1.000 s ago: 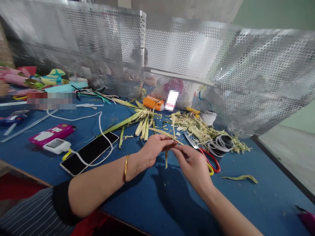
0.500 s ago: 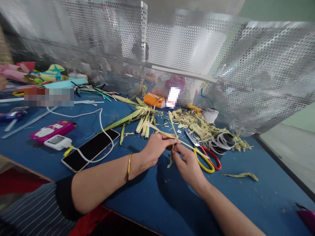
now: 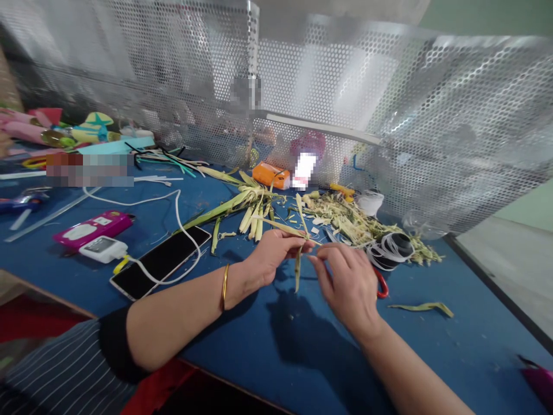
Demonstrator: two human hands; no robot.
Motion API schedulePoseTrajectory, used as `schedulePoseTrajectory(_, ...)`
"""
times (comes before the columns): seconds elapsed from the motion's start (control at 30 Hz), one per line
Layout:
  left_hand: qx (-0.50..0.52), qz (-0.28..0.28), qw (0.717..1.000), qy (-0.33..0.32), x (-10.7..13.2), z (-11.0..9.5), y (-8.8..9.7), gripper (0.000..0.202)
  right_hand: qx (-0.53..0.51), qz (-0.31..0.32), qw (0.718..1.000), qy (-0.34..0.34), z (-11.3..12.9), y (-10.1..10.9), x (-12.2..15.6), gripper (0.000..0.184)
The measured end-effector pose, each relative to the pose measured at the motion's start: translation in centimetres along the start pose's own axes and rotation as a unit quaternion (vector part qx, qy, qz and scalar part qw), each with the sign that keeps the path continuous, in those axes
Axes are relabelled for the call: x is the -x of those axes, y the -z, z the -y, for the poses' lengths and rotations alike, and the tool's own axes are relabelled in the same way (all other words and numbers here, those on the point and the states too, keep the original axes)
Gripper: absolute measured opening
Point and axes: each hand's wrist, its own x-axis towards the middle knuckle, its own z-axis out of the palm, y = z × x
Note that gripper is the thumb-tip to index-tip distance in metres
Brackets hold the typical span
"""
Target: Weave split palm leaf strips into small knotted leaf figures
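Near the table's middle, my left hand (image 3: 275,253) pinches several narrow yellow-green dried leaf strips (image 3: 298,230) where they cross. Their ends stick out up, left and down, the lower one hanging free. My right hand (image 3: 351,283) is just to the right, fingers curled over the strip that runs rightward; its far end is hidden. Behind that hand lie scissors with a red handle (image 3: 382,285), mostly covered. A bundle of long green leaves and cut stalks (image 3: 250,199) rests beyond my left hand.
Leaf shreds (image 3: 341,216) are heaped at the back right, beside a black spool with white cord (image 3: 391,251). A phone (image 3: 162,262), a magenta case (image 3: 95,229) and a white cable lie left. An orange pack (image 3: 271,175) stands before the perforated metal screen (image 3: 319,75). One loose leaf strip (image 3: 423,308) lies right.
My right hand has left the downward strip and moved right, over the rightward strip, now covering most of the scissors. My left hand keeps its pinch, nearly in place.
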Motion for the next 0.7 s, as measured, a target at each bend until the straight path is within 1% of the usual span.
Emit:
schedulePoseTrajectory(0.03, 0.0, 0.004, 1.0, -0.002, 0.0, -0.1, 0.0, 0.006, 0.061, -0.025, 0.998, 0.014, -0.4, 0.2, -0.1, 0.014)
schedulePoseTrajectory(0.07, -0.005, 0.008, 1.0, -0.001, 0.1, -0.1, 0.0, 0.005, 0.103, -0.036, 0.994, 0.02, -0.8, 0.3, -0.2, 0.013)
schedulePoseTrajectory(0.13, -0.023, 0.006, 1.0, 0.001, 0.2, -0.2, -0.2, 0.006, 0.132, -0.017, 0.991, 0.025, -1.6, 0.1, -0.3, 0.016)
schedulePoseTrajectory(0.2, -0.048, -0.015, 0.999, -0.003, 0.3, -0.1, -0.4, 0.007, 0.134, 0.012, 0.99, 0.035, -1.9, -0.4, -0.1, 0.024)
schedulePoseTrajectory(0.27, -0.076, -0.04, 0.996, -0.018, 0.3, 0.1, -0.5, 0.006, 0.139, 0.026, 0.989, 0.049, -1.7, -0.8, 0.1, 0.032)
schedulePoseTrajectory(0.37, -0.12, -0.052, 0.99, -0.056, 0.1, 0.6, -0.4, 0.009, 0.116, 0.046, 0.99, 0.063, -0.9, -0.9, 0.4, 0.031)
schedulePoseTrajectory(0.47, -0.149, -0.053, 0.984, -0.082, -0.1, 0.8, -0.2, 0.012, 0.059, 0.078, 0.994, 0.051, -0.2, -0.5, 0.5, 0.029)
schedulePoseTrajectory(0.53, -0.17, -0.05, 0.981, -0.077, -0.1, 0.7, 0.0, 0.012, 0.004, 0.1, 0.995, 0.014, -0.1, -0.1, 0.3, 0.029)
schedulePoseTrajectory(0.6, -0.181, -0.036, 0.981, -0.058, -0.1, 0.4, 0.1, 0.011, -0.088, 0.117, 0.987, -0.069, -0.3, 0.3, -0.1, 0.028)
schedulePoseTrajectory(0.63, -0.182, -0.024, 0.982, -0.045, -0.1, 0.2, 0.2, 0.011, -0.148, 0.118, 0.974, -0.124, -0.5, 0.4, -0.3, 0.027)
schedulePoseTrajectory(0.67, -0.181, -0.008, 0.983, -0.031, 0.0, 0.0, 0.2, 0.011, -0.212, 0.112, 0.954, -0.18, -0.8, 0.5, -0.6, 0.027)
schedulePoseTrajectory(0.7, -0.181, 0.011, 0.983, -0.017, 0.1, -0.1, 0.2, 0.013, -0.276, 0.1, 0.926, -0.235, -1.1, 0.6, -0.8, 0.028)
